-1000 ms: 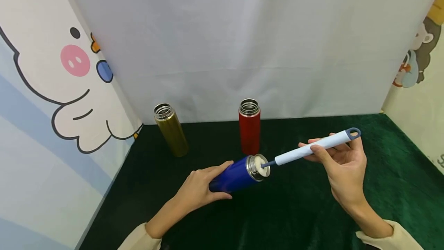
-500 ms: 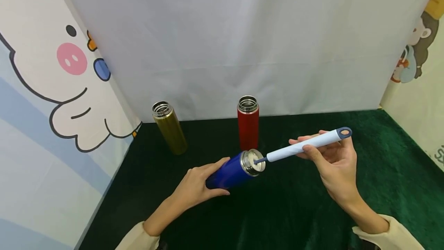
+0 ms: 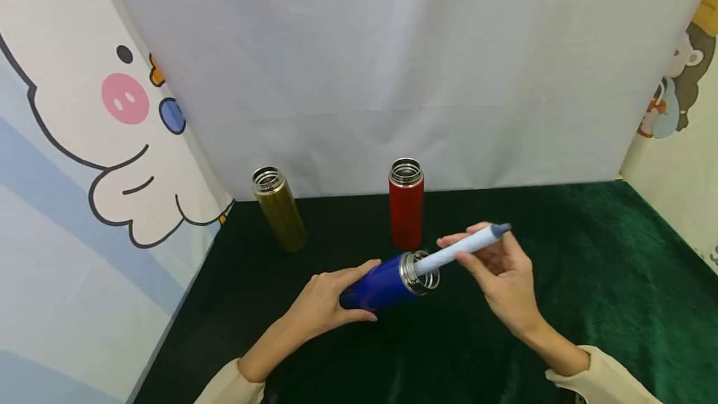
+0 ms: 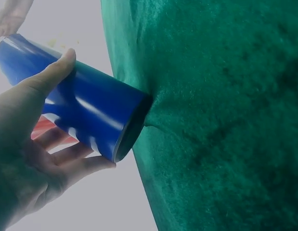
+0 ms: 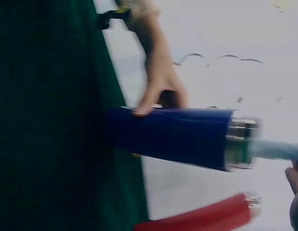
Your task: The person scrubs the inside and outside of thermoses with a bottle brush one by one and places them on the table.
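My left hand [image 3: 316, 304] grips a blue thermos bottle [image 3: 376, 285], fingers and thumb wrapped round its lower body. The bottle tilts, its lidless steel mouth facing right and up. In the left wrist view its dark base [image 4: 134, 127] points towards the green cloth. Between thumb and fingers my right hand [image 3: 505, 279] pinches the light-blue handle of a bottle brush [image 3: 457, 251]. The handle's front end reaches inside the bottle's mouth, and the pale brush head is hidden within. In the right wrist view the handle [image 5: 276, 149] enters the blurred steel neck [image 5: 242, 142].
A red bottle [image 3: 406, 214] stands lidless just behind the blue one. Farther left stands a gold bottle [image 3: 283, 214], also lidless. Dark green cloth [image 3: 589, 279] covers the table. A pale curtain [image 3: 359, 67] closes off the back, with cartoon-printed sheets at both sides.
My right hand has moved left and slightly down, pushing the brush deeper into the blue bottle. The pale brush head has gone from sight. My left hand and the bottle stay nearly in place.
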{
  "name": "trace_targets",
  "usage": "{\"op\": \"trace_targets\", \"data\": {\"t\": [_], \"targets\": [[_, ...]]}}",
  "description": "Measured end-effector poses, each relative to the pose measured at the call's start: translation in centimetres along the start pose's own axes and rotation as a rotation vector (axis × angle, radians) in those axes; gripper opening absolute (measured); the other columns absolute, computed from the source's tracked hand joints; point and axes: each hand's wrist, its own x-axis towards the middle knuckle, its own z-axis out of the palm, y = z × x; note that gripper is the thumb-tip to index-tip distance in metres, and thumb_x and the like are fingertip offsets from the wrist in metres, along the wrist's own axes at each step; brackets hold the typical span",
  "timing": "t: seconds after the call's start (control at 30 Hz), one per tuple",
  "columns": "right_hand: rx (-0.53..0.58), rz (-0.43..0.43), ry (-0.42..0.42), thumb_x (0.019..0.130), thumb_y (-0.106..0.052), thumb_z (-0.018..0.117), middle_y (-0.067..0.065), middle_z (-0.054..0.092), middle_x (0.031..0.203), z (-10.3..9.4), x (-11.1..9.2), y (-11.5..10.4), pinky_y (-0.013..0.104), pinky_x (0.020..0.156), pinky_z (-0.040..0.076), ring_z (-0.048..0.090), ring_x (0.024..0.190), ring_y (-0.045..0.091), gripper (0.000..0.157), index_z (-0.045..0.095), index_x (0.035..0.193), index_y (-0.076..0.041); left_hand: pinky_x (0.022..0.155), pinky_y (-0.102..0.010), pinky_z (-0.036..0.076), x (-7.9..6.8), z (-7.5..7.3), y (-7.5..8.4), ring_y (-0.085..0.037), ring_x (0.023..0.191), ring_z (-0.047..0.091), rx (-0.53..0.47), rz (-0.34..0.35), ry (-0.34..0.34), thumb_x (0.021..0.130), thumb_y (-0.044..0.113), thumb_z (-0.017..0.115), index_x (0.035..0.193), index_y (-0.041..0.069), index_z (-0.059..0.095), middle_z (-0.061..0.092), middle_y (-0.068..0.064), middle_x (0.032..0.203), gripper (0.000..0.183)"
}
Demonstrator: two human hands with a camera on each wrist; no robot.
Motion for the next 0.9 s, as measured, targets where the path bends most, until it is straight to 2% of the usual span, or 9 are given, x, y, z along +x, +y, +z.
{"op": "trace_targets", "data": {"t": [0.13, 0.17, 0.3, 0.4, 0.5, 0.57, 0.77, 0.9], "targets": [[0.108, -0.078, 0.06, 0.098, 0.022, 0.04, 0.017, 0.073, 0.12, -1.2, 1.3, -1.5, 0.034, 0.09, 0.06, 0.075, 0.107, 0.026, 0.041, 0.039, 0.138, 0.01, 0.101, -0.056, 0.055, 0.1, 0.1, 0.1, -0.031, 0.123, 0.067, 0.003, -0.003, 0.003, 0.083, 0.045, 0.083, 0.157, 0.041, 0.035, 0.065, -0.008, 0.142, 0.089], [0.102, -0.091, 0.066, 0.099, 0.022, 0.039, 0.016, 0.073, 0.119, -1.5, 1.5, -2.0, 0.033, 0.088, 0.061, 0.076, 0.106, 0.026, 0.042, 0.038, 0.139, 0.009, 0.101, -0.056, 0.055, 0.1, 0.2, 0.1, -0.031, 0.122, 0.068, 0.005, -0.002, 0.003, 0.083, 0.045, 0.084, 0.157, 0.041, 0.035, 0.065, -0.009, 0.141, 0.089], [0.1, -0.155, 0.121, 0.096, 0.023, 0.046, 0.017, 0.074, 0.111, -2.2, 2.1, -3.4, 0.031, 0.081, 0.063, 0.078, 0.096, 0.026, 0.04, 0.041, 0.134, 0.013, 0.1, -0.055, 0.056, 0.1, 0.2, 0.0, -0.031, 0.121, 0.069, 0.008, -0.001, 0.012, 0.082, 0.045, 0.084, 0.157, 0.04, 0.036, 0.067, -0.008, 0.139, 0.089], [0.133, -0.191, 0.198, 0.094, 0.023, 0.05, 0.021, 0.075, 0.106, -2.5, 2.7, -4.4, 0.032, 0.077, 0.063, 0.078, 0.091, 0.029, 0.037, 0.044, 0.129, 0.016, 0.1, -0.055, 0.056, 0.1, 0.2, 0.0, -0.031, 0.121, 0.069, 0.001, 0.004, 0.021, 0.082, 0.044, 0.085, 0.157, 0.038, 0.037, 0.067, -0.009, 0.139, 0.089], [0.183, -0.207, 0.263, 0.09, 0.028, 0.052, 0.025, 0.075, 0.101, -2.5, 3.2, -4.9, 0.033, 0.074, 0.064, 0.078, 0.086, 0.032, 0.035, 0.046, 0.123, 0.019, 0.1, -0.054, 0.056, 0.0, 0.1, 0.0, -0.03, 0.121, 0.068, 0.004, 0.005, 0.02, 0.082, 0.045, 0.085, 0.157, 0.038, 0.037, 0.066, -0.008, 0.14, 0.089], [0.179, -0.192, 0.285, 0.088, 0.03, 0.052, 0.025, 0.076, 0.099, -2.6, 3.5, -5.2, 0.033, 0.072, 0.063, 0.079, 0.084, 0.032, 0.035, 0.048, 0.12, 0.018, 0.1, -0.053, 0.056, 0.3, 0.1, 0.0, -0.029, 0.121, 0.068, 0.007, 0.015, 0.018, 0.082, 0.045, 0.084, 0.157, 0.038, 0.037, 0.066, -0.008, 0.14, 0.089], [0.084, -0.071, 0.199, 0.089, 0.028, 0.052, 0.02, 0.077, 0.098, -2.9, 3.9, -4.9, 0.03, 0.07, 0.063, 0.079, 0.084, 0.027, 0.038, 0.051, 0.123, 0.011, 0.101, -0.05, 0.056, 0.7, -0.2, -0.1, -0.025, 0.12, 0.069, 0.011, 0.079, 0.006, 0.082, 0.047, 0.084, 0.156, 0.036, 0.039, 0.068, -0.005, 0.138, 0.088], [0.092, -0.065, 0.158, 0.089, 0.029, 0.052, 0.02, 0.077, 0.1, -2.4, 3.2, -3.8, 0.031, 0.07, 0.063, 0.079, 0.086, 0.027, 0.039, 0.05, 0.123, 0.01, 0.1, -0.048, 0.057, 0.6, -0.1, -0.4, -0.024, 0.119, 0.07, 0.008, 0.094, 0.006, 0.082, 0.048, 0.084, 0.157, 0.035, 0.039, 0.068, -0.005, 0.137, 0.088]]}}
